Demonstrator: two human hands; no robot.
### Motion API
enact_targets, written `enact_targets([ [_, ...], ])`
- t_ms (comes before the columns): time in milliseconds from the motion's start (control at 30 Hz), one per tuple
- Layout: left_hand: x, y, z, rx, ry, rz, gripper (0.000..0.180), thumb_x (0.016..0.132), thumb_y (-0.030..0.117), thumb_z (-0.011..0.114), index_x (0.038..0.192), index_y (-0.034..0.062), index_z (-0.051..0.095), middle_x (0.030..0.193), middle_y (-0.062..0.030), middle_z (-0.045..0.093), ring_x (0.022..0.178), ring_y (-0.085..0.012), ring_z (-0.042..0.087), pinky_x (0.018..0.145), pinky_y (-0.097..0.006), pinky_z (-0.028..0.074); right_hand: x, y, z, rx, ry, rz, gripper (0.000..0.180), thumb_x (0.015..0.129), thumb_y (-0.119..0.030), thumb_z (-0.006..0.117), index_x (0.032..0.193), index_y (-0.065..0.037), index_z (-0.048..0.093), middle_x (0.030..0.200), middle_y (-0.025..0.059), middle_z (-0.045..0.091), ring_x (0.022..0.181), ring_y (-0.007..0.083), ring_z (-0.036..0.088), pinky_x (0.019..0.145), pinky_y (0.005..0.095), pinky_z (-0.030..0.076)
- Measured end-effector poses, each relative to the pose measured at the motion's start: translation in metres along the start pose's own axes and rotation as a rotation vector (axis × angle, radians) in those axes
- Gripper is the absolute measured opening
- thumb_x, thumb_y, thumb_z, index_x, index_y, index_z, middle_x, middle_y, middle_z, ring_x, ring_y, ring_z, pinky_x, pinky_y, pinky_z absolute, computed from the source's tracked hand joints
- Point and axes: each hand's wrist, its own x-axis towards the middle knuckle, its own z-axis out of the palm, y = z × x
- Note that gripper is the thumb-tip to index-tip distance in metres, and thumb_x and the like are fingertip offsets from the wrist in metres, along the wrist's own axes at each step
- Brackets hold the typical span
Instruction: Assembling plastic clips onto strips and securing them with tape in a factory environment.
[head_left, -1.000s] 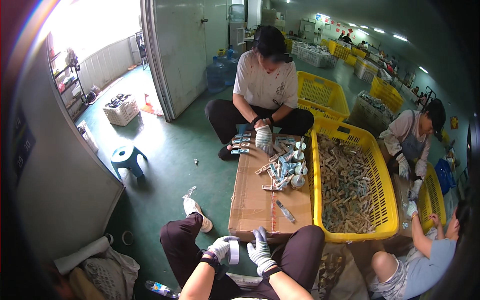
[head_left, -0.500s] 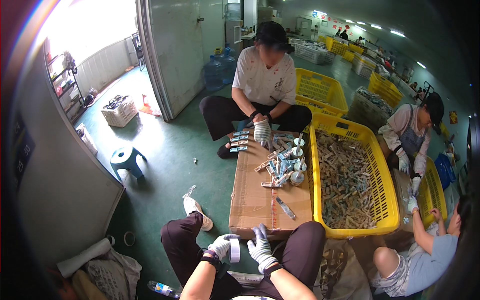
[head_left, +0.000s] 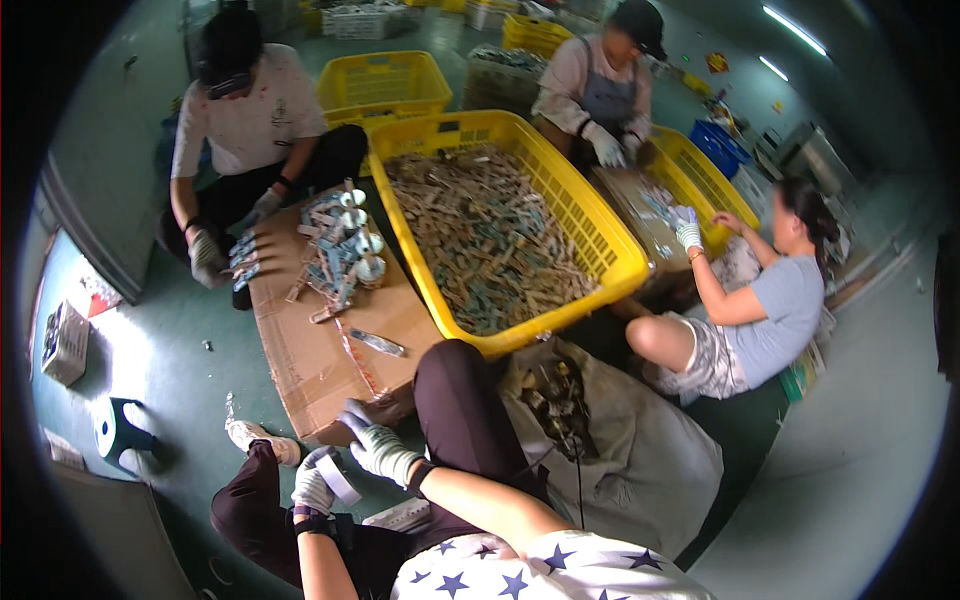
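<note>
In my gloved left hand (head_left: 313,488), low in front of me, is a roll of white tape (head_left: 342,480), with the fingers closed on it. My gloved right hand (head_left: 383,452) is at the near edge of a cardboard box (head_left: 310,375), its fingers stretched out and seemingly holding nothing. A flat, narrow silvery thing (head_left: 378,343) lies on the box top. Farther back on it are a pile of blue and tan clips like clothes pegs (head_left: 330,262) and several small white round pieces with upright sticks (head_left: 368,268).
A large yellow basket (head_left: 628,262) full of clips stands right of the box. Across from me sits a co-worker (head_left: 245,110), hands by a row of clips (head_left: 243,258). Two more people work at the right. A pale sack (head_left: 650,450) lies beside my right leg; a blue stool (head_left: 122,432) stands left.
The view has swung to the right, so the box and basket appear farther left. My left hand still holds the tape roll. The person opposite has moved a hand to the row of clips.
</note>
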Motion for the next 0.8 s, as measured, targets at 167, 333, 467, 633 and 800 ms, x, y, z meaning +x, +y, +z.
enact_targets([
  [167,0.007,-0.009,0.005,0.007,0.055,-0.053,0.017,0.081,0.000,0.066,0.097,0.0053,0.065,0.085,-0.0072,0.066,0.070,-0.0194,0.064,0.061,-0.034,0.055,-0.004,-0.002,-0.015,0.017,-0.031,0.081,0.052,0.078,-0.002,0.057,0.128,-0.005,0.041,0.146,0.0242,0.028,0.131,0.0410,0.033,0.107,0.0397,0.034],
  [333,0.003,-0.006,-0.005,0.062,0.046,0.004,0.017,0.080,0.000,0.067,0.096,0.0055,0.066,0.085,-0.0065,0.067,0.070,-0.0186,0.064,0.063,-0.032,0.055,-0.002,-0.005,-0.004,0.027,0.000,0.019,0.053,0.078,-0.004,0.057,0.129,-0.004,0.041,0.144,0.0261,0.030,0.132,0.0419,0.032,0.108,0.0404,0.032],
  [467,0.004,-0.008,-0.020,0.109,0.034,-0.031,0.021,0.082,0.000,0.061,0.103,0.0048,0.065,0.088,-0.0066,0.066,0.075,-0.0191,0.063,0.068,-0.031,0.053,-0.004,-0.005,0.007,0.034,0.000,0.002,0.055,0.077,-0.005,0.059,0.129,-0.003,0.041,0.144,0.0272,0.029,0.133,0.0422,0.030,0.109,0.0407,0.030],
  [633,-0.003,0.000,0.000,0.225,0.023,-0.020,0.022,0.083,0.002,0.061,0.105,0.0048,0.064,0.091,-0.0064,0.066,0.078,-0.0181,0.064,0.070,-0.030,0.053,-0.004,0.007,0.009,0.037,0.047,-0.029,0.056,0.075,-0.002,0.062,0.127,-0.003,0.043,0.144,0.0278,0.028,0.133,0.0430,0.030,0.107,0.0409,0.034],
  [800,-0.003,0.001,-0.005,0.202,0.039,-0.048,0.024,0.080,0.003,0.067,0.104,0.0045,0.065,0.091,-0.0046,0.067,0.076,-0.0155,0.064,0.069,-0.030,0.053,-0.005,0.003,0.012,0.023,0.040,-0.063,0.057,0.074,-0.001,0.063,0.128,-0.003,0.042,0.144,0.0265,0.028,0.133,0.0417,0.031,0.105,0.0389,0.036],
])
